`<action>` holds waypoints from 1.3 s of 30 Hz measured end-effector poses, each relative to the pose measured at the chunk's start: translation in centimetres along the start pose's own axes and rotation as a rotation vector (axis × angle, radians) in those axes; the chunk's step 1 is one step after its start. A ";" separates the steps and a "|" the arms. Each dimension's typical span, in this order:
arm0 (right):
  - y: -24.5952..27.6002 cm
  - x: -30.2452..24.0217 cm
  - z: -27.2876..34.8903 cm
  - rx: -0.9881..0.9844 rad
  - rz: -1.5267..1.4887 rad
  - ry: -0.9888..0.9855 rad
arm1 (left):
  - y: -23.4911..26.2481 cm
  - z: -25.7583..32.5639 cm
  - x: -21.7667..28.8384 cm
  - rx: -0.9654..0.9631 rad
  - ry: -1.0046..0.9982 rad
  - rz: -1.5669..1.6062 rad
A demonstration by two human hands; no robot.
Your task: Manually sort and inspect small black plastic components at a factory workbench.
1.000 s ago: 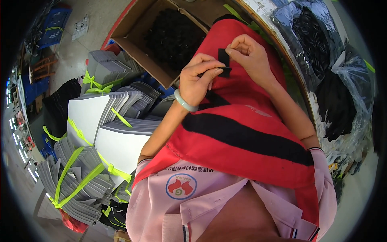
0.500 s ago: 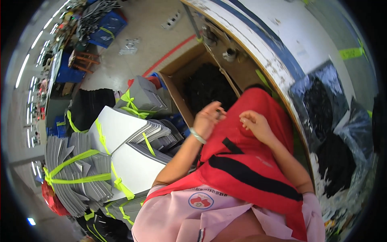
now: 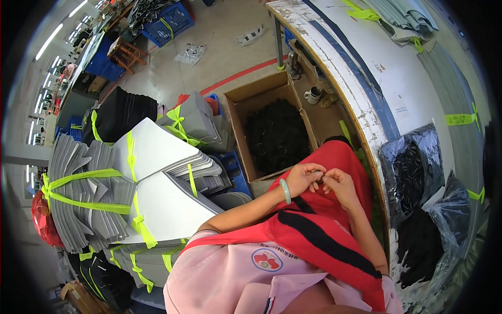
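My left hand (image 3: pixel 303 179), with a pale green bangle (image 3: pixel 285 191) at its wrist, meets my right hand (image 3: pixel 342 188) above my red apron (image 3: pixel 334 157). Both are closed, fingertips pinched together around a small dark piece (image 3: pixel 319 179), too small and covered for me to tell its kind. Just beyond my hands, an open cardboard box (image 3: pixel 236 112) stands on the floor, holding a heap of small black pieces (image 3: pixel 277 137). On the table to my right are an open plastic bag of black pieces (image 3: pixel 410 170) and a loose black pile (image 3: pixel 420 248).
The worn white table (image 3: pixel 361 83) runs along my right, its edge near my right arm. Stacked grey and white sheets (image 3: pixel 162 152) tied with yellow-green strips crowd my left. A mug (image 3: pixel 312 95) sits beyond the box. Further off are a blue crate (image 3: pixel 170 23) and a wooden stool (image 3: pixel 125 55).
My hands were apart with fingers loosely curled; now they have come together, fingertips meeting over my lap. The view has shifted, showing more of the box and the table's far end.
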State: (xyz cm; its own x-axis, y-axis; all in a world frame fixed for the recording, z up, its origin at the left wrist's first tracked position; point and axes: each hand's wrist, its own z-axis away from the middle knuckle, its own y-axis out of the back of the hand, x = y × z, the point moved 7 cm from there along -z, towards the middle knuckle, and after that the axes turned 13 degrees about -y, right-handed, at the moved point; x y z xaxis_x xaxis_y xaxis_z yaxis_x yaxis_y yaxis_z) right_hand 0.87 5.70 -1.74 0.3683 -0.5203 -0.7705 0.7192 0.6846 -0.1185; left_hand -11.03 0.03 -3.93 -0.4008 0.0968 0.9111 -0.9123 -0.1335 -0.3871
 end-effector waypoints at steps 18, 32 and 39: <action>0.2 -3.1 5.2 0.028 0.421 0.409 | -1.1 2.1 -0.7 -0.269 0.499 0.267; 27.1 1.3 26.3 1.656 0.723 0.023 | -3.4 0.4 -2.2 -0.193 0.394 0.237; 33.9 4.0 27.0 1.641 0.836 0.064 | -3.6 0.1 -1.7 -0.133 0.335 0.117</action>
State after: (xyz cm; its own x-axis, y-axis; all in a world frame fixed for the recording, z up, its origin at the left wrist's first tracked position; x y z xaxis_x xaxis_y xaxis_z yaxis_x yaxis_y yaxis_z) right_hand 42.67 13.01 8.07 0.8964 -0.3020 -0.3244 0.1783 -0.4245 0.8877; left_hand -7.05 0.25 -4.05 -0.4885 0.4083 0.7712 -0.8527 -0.0359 -0.5211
